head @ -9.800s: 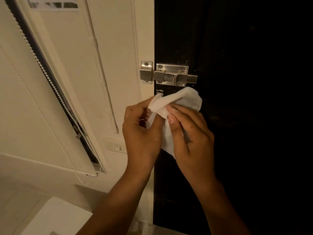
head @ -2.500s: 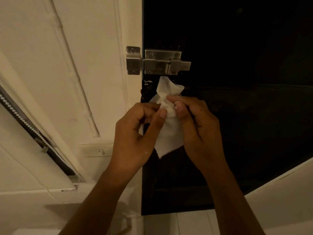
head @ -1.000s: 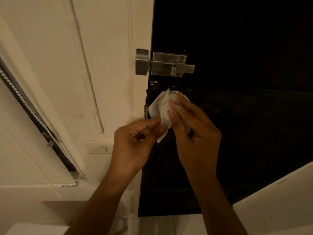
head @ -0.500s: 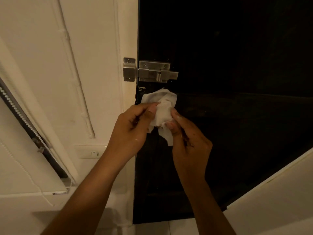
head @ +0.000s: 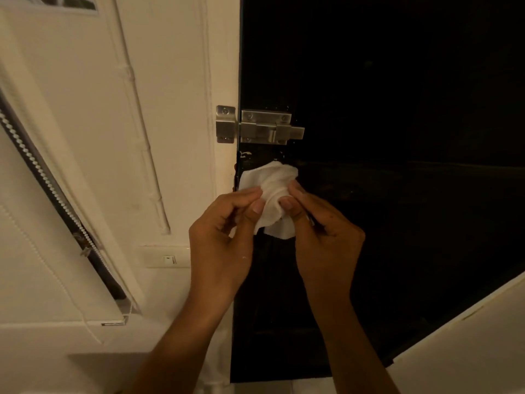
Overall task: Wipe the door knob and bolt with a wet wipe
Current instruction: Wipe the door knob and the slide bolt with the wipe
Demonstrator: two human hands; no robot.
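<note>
A crumpled white wet wipe (head: 271,191) is pinched between both hands in front of a black door (head: 397,109). My left hand (head: 224,237) grips its left side with thumb and fingers. My right hand (head: 324,234) grips its right side. Above the wipe a steel slide bolt (head: 270,127) is fixed to the door, its keeper plate (head: 225,124) on the cream frame. The door knob is hidden behind the wipe and hands.
A cream wall (head: 159,81) with a painted cable conduit (head: 142,132) lies left of the door. A roller blind with a bead chain (head: 51,189) hangs at the far left. A wall switch (head: 170,259) sits beside my left wrist. A pale surface (head: 468,345) fills the lower right corner.
Both hands have kept bunching the wipe just below the bolt, with only small shifts. The wipe sits more crumpled than a second ago, when my right hand pressed it flatter.
</note>
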